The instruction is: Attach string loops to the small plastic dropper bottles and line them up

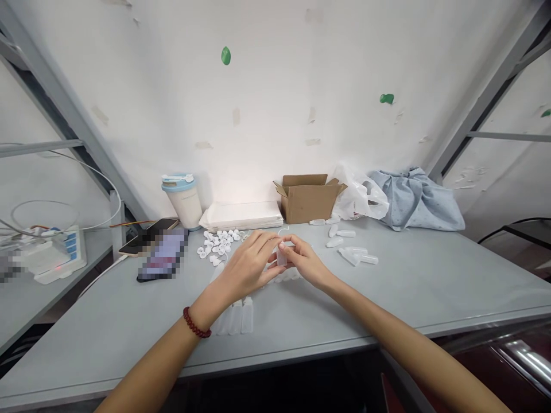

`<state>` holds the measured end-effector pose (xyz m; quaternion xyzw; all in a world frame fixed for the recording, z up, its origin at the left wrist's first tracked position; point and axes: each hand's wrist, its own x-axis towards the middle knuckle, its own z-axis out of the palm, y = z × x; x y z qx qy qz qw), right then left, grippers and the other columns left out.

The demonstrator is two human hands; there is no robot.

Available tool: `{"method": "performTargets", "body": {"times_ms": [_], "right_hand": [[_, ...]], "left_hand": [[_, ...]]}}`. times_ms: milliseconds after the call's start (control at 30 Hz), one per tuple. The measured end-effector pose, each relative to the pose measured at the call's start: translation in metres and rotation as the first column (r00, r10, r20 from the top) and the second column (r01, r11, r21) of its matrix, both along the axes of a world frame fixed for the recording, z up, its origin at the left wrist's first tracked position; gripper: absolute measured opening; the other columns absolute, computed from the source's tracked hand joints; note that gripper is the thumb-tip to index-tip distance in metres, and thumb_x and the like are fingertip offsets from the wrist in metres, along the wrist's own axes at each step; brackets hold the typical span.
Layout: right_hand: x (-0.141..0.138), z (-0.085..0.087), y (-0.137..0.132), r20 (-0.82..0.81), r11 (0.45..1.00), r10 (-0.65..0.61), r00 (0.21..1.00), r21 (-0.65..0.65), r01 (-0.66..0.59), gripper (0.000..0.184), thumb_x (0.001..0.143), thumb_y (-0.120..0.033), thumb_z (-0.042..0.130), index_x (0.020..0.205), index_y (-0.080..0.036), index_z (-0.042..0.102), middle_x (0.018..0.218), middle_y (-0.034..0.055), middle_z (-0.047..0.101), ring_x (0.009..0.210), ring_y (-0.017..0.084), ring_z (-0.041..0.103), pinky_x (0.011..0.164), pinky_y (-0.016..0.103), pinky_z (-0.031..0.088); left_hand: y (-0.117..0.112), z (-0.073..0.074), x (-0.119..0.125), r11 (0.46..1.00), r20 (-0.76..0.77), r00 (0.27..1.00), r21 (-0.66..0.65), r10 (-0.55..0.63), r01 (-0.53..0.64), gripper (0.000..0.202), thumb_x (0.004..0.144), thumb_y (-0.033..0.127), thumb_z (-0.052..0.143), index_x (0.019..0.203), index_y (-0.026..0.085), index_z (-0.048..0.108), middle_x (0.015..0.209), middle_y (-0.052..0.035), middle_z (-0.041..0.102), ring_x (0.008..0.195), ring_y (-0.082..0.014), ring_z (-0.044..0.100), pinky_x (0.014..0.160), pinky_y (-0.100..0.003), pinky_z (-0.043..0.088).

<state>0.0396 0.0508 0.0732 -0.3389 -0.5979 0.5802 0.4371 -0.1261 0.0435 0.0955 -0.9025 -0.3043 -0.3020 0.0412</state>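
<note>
Pinching a small clear bottle (pixel 282 256) from both sides — seemingly to steady it — the fingers of the left hand (pixel 247 267) and right hand (pixel 305 262) hold it just above the desk (pixel 408 289), white caps (pixel 217 242) and spare bottles (pixel 355 256) lying near.

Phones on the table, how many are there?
2. A dark phone lies left of the cup; a second phone, screen lit, overlaps its near side. None seems hidden.

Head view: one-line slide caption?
Left hand and right hand hold a translucent bottle over a grey table beside white caps.
</note>
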Motion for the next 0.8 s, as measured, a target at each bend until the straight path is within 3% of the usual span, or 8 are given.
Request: {"method": "performTargets", "body": {"times_ms": [167,300,467,633,800], "right_hand": [[0.001,0.002,0.000,0.029,0.999,0.005,1.000,0.033,-0.006,0.033,0.082,-0.046,0.055,0.097,-0.017,0.051,0.074,0.0048,0.068,0.067,0.015,0.064,0.060,0.028,0.051],[0.005,0.006,0.001,0.141,0.996,-0.005,0.990,0.083,-0.007,0.032,0.078,-0.045,0.059,0.087,-0.014,0.058,0.072,0.0053,0.067,0.060,0.013,0.060,0.049,0.022,0.044],[0.008,0.007,-0.002,0.271,0.978,0.184,0.945,0.042,-0.203,0.033,0.075,-0.046,0.062,0.082,-0.013,0.063,0.062,0.0008,0.063,0.051,0.010,0.059,0.045,0.019,0.036],[0.008,0.005,-0.007,0.345,0.908,0.401,0.848,-0.025,-0.419,0.036,0.075,-0.048,0.062,0.082,-0.013,0.065,0.067,0.0024,0.067,0.044,0.008,0.057,0.051,0.020,0.041],[0.007,0.005,-0.009,0.391,0.908,0.396,0.830,-0.034,-0.417,0.038,0.078,-0.049,0.058,0.078,-0.012,0.065,0.068,0.0041,0.068,0.045,0.008,0.059,0.049,0.018,0.040]], "left_hand": [[-0.002,0.003,-0.001,0.997,0.032,0.999,-0.072,-0.031,0.033,0.040,0.082,0.024,0.057,0.120,0.020,0.048,0.115,-0.0095,0.056,0.107,-0.0252,0.048,0.089,-0.041,0.042],[-0.006,0.005,-0.008,0.985,0.030,0.998,-0.162,-0.052,0.056,0.040,0.080,0.028,0.060,0.118,0.022,0.051,0.112,-0.0084,0.057,0.106,-0.0252,0.048,0.088,-0.041,0.043],[-0.027,-0.003,-0.024,0.967,0.014,0.999,-0.252,-0.046,0.048,0.042,0.080,0.029,0.061,0.120,0.023,0.048,0.116,-0.0091,0.055,0.109,-0.0259,0.047,0.090,-0.042,0.043],[-0.054,-0.019,-0.038,0.939,-0.008,1.000,-0.343,-0.020,0.016,0.043,0.080,0.029,0.061,0.120,0.025,0.046,0.118,-0.0088,0.054,0.112,-0.0260,0.046,0.092,-0.042,0.044],[-0.065,-0.030,-0.044,0.909,-0.067,0.998,-0.417,-0.021,-0.009,0.039,0.077,0.027,0.063,0.114,0.024,0.050,0.115,-0.0079,0.057,0.109,-0.0256,0.047,0.088,-0.040,0.047]]}}
